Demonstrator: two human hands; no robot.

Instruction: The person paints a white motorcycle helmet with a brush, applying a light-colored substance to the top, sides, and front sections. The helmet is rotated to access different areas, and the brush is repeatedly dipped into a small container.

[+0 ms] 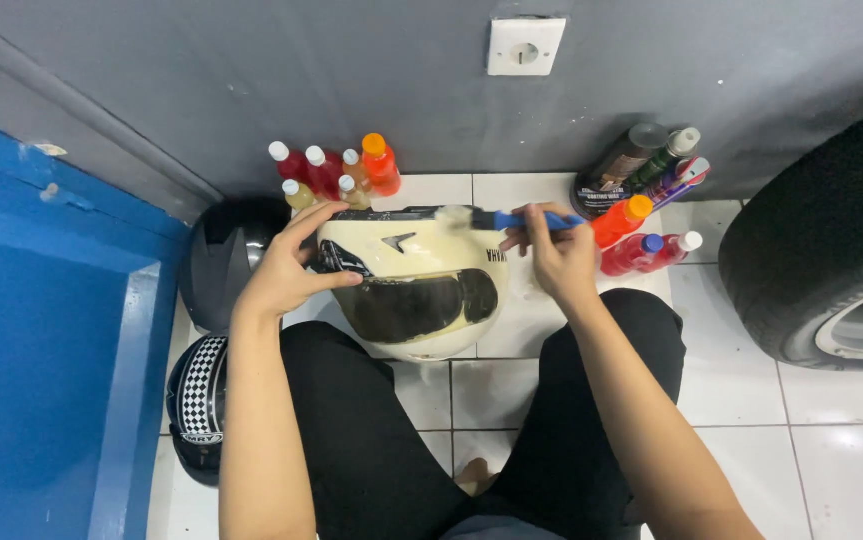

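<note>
A cream helmet with a dark visor rests between my knees on the white tiled floor. My left hand grips its left side, fingers spread over the rim. My right hand holds a blue-handled brush, whose pale bristles touch the top back edge of the helmet.
Small bottles of red, orange and yellow liquid stand by the grey wall. More bottles and a dark tub sit to the right. A black helmet and a checkered helmet lie left, beside a blue panel. A tyre stands right.
</note>
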